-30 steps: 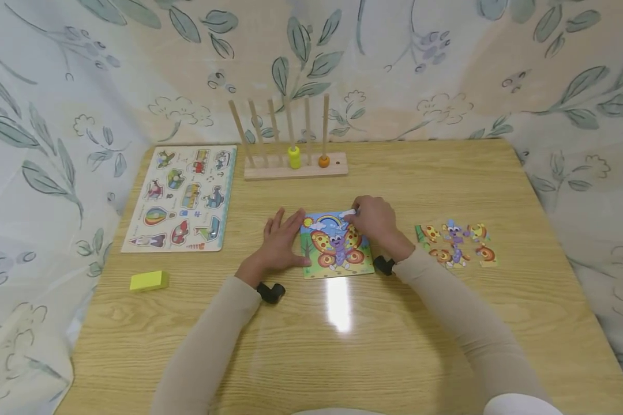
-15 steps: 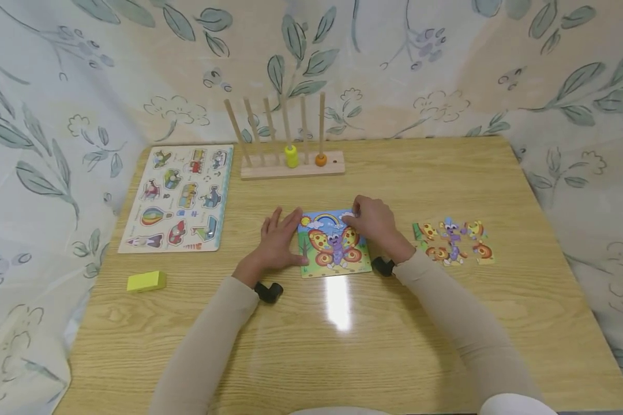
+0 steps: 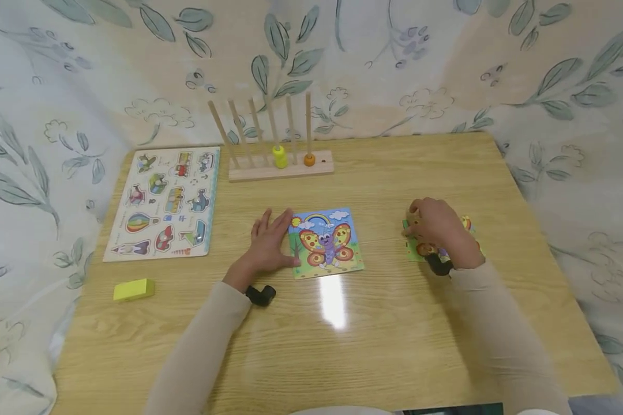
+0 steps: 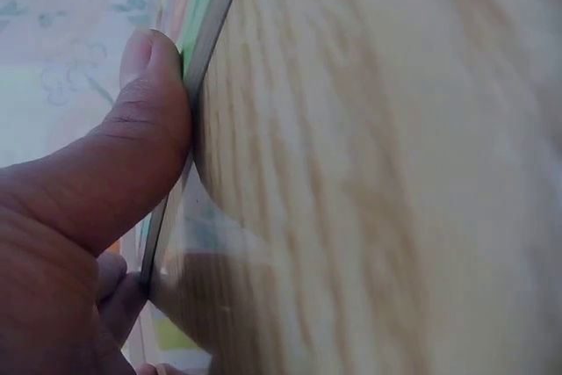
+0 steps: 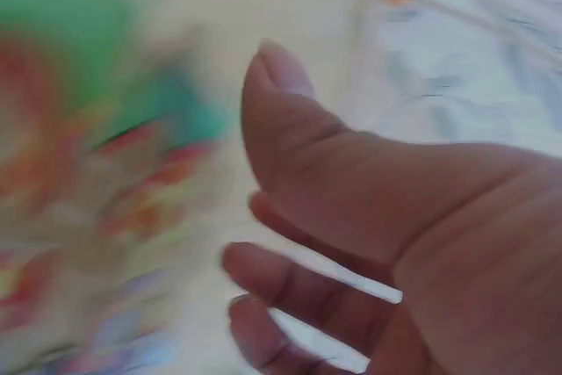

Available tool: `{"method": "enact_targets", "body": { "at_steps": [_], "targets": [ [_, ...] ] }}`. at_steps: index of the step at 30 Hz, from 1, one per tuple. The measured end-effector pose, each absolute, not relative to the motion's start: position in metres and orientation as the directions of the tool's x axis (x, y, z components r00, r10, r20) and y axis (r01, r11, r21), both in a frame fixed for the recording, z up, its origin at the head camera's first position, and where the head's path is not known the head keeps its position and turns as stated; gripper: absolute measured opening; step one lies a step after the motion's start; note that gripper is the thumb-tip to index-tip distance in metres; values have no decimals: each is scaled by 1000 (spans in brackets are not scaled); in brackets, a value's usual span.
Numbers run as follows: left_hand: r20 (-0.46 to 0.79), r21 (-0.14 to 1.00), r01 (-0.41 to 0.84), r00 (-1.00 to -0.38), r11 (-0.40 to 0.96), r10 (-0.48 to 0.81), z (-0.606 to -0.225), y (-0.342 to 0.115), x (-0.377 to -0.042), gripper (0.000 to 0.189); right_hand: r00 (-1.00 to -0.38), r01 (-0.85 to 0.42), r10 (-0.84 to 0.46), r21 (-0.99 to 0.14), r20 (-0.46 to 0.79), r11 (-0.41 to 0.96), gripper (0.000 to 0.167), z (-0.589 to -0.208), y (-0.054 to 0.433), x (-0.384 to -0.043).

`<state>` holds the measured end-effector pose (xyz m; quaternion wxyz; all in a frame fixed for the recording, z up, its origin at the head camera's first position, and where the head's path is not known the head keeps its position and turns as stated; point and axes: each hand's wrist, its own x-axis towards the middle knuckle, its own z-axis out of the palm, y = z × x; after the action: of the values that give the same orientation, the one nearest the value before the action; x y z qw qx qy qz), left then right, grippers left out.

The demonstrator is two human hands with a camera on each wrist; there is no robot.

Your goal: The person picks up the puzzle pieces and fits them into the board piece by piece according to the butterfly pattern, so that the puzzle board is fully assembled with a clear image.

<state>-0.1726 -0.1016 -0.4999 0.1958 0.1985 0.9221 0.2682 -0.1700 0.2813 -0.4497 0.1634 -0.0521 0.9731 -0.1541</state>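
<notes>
A square butterfly puzzle board (image 3: 328, 243) with a rainbow and sun lies mid-table. My left hand (image 3: 267, 245) rests at its left side, fingers spread and thumb on the edge; in the left wrist view the thumb (image 4: 154, 129) presses along the board's thin edge (image 4: 215, 28). My right hand (image 3: 436, 225) is over the loose puzzle pieces (image 3: 412, 252) on the right, covering most of them. In the right wrist view its thumb (image 5: 290, 120) and loosely bent fingers (image 5: 290, 287) stand apart with nothing between them, beside the blurred, colourful pieces.
An inset vehicle puzzle board (image 3: 163, 202) lies at the back left, with a yellow block (image 3: 134, 289) in front of it. A wooden peg stand (image 3: 282, 170) holding yellow and orange beads stands at the back. Patterned cloth (image 3: 342, 57) hangs behind the table.
My right hand has left the board's top right corner, where it placed a white cloud piece, and moved right over the loose pieces. The left hand stays at the board. The head view shifted slightly.
</notes>
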Motion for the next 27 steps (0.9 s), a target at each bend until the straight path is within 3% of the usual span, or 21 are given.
{"method": "enact_targets", "body": {
  "at_steps": [7,12,15,19,22,27],
  "targets": [
    [-250,591,266,-838,762,486,-506,-101,-169,117,-953,-52,-146,-333,-265,941,32,-467,295,-167],
    [-245,588,278,-833,759,495,-506,-98,-170,117,-953,-123,-227,-431,-199,894,20,-453,260,-179],
    [-239,582,293,-830,759,504,-507,-96,-173,117,-902,-243,-391,-534,-182,810,15,-446,217,-185],
    [-223,588,311,-825,747,519,-508,-92,-176,116,-788,-387,-591,-608,-171,693,17,-452,157,-188],
    [-221,601,321,-814,732,538,-508,-86,-176,115,-754,-460,-640,-577,-149,675,18,-463,129,-187],
    [-232,599,336,-796,727,559,-509,-76,-173,114,-815,-423,-557,-491,-162,762,18,-475,112,-181]
  ]
}}
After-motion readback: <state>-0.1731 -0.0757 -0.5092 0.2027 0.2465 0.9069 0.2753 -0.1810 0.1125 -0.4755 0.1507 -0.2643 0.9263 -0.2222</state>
